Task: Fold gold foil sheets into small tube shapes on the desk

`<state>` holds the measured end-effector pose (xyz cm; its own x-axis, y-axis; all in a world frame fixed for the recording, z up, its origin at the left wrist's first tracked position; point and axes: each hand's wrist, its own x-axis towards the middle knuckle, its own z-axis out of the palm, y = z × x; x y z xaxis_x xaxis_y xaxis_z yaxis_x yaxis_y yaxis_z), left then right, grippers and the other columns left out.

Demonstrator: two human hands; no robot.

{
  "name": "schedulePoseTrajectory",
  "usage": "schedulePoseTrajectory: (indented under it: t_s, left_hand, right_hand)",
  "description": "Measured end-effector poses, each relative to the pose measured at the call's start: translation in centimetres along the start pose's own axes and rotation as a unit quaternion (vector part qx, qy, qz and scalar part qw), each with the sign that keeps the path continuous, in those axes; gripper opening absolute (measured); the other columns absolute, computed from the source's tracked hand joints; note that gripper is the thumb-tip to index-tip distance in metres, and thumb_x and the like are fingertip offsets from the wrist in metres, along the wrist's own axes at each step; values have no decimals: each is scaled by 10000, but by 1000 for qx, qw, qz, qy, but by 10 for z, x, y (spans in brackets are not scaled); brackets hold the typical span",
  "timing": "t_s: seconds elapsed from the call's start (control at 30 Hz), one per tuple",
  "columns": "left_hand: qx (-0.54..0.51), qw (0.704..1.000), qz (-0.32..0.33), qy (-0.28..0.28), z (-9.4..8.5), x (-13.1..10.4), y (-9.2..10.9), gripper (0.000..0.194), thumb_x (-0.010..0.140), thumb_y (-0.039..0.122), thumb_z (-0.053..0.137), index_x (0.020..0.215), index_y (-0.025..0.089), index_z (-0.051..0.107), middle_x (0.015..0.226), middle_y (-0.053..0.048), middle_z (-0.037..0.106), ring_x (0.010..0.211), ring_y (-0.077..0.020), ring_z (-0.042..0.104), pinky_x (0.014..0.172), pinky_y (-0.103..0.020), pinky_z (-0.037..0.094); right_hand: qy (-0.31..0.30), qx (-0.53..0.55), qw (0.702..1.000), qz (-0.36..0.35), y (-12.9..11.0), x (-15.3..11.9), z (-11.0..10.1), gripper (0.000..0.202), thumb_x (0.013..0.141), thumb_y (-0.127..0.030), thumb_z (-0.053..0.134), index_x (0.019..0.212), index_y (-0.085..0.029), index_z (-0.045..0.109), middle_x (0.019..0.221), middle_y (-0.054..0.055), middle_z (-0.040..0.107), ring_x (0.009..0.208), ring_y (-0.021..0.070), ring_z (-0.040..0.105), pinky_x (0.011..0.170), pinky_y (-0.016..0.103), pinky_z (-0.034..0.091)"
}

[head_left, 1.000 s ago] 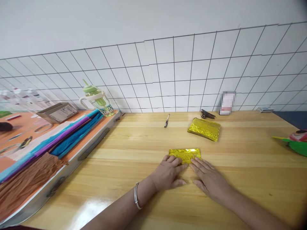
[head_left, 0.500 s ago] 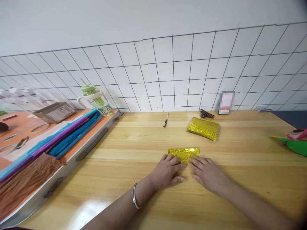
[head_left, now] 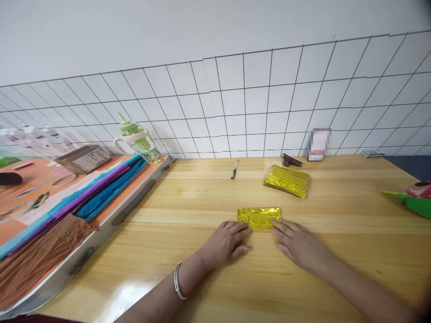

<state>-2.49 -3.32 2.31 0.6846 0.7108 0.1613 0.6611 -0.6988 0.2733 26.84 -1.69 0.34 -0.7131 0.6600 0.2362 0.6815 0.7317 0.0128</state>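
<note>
A folded sheet of shiny gold foil paper (head_left: 259, 218) lies flat on the wooden table (head_left: 202, 197), its long side facing me. On its near left corner rest the fingertips of my left hand (head_left: 229, 242), palm down, thumb apart from the fingers. My right hand (head_left: 296, 242) lies with outstretched fingers on the near right corner. The middle of the paper shows between the two hands. Farther back is a stack of gold foil sheets (head_left: 287, 181), touched by neither hand.
Behind the stack sit a dark hair clip (head_left: 291, 160) and an upright card with a blurred front (head_left: 319, 144). A pen (head_left: 235, 169) lies left of them. At left, an orange-topped surface holds crepe paper (head_left: 111, 188), a cardboard box (head_left: 84, 159) and a green-lidded bottle (head_left: 136, 139).
My hands have slid apart along the near edge of the gold paper, left hand leftward and right hand slightly rightward. More of the paper's middle shows. The view has shifted slightly.
</note>
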Motion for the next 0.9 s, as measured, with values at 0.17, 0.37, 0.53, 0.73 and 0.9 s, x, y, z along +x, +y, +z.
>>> schedulePoseTrajectory:
  t_s: [0.17, 0.37, 0.53, 0.73, 0.9]
  left_hand:
    - [9, 1000, -7, 15, 3, -8, 1, 450, 935, 381, 408, 1353, 215, 414, 1338, -89, 485, 1179, -235, 475, 1008, -410, 378]
    - [36, 998, -28, 38, 13, -15, 2, 414, 941, 271, 396, 1341, 168, 418, 1354, -88, 481, 1230, -214, 455, 1068, -397, 359]
    - [68, 994, -54, 61, 20, -18, 4, 371, 952, 243, 374, 1307, 175, 458, 1356, -77, 485, 1216, -198, 482, 1073, -380, 366]
    - [94, 990, -75, 75, 18, -19, 7, 346, 955, 227, 369, 1279, 187, 484, 1340, -85, 503, 1198, -195, 504, 1058, -417, 374]
    - [106, 987, -84, 85, 17, -18, 10, 333, 957, 207, 355, 1251, 187, 509, 1322, -91, 520, 1178, -193, 520, 1050, -423, 367]
  right_hand:
    - [1, 1, 1000, -7, 1, -5, -2, 394, 925, -308, 434, 1281, -172, 534, 1343, 86, 514, 1251, 221, 427, 1020, 391, 389]
    - [10, -17, 1000, 14, 1, -12, -2, 395, 919, -301, 438, 1276, -161, 537, 1341, 83, 517, 1257, 231, 419, 1033, 411, 382]
    - [16, -42, 999, 20, 1, -17, 4, 393, 916, -277, 432, 1262, -128, 544, 1331, 103, 522, 1240, 241, 435, 1036, 418, 372]
    - [43, -41, 998, 31, 0, -20, 9, 395, 908, -257, 437, 1266, -123, 535, 1309, 119, 540, 1236, 242, 442, 1027, 420, 375]
    - [54, -39, 997, 43, -1, -21, 10, 384, 907, -246, 424, 1246, -121, 552, 1300, 129, 546, 1222, 246, 460, 1023, 429, 378]
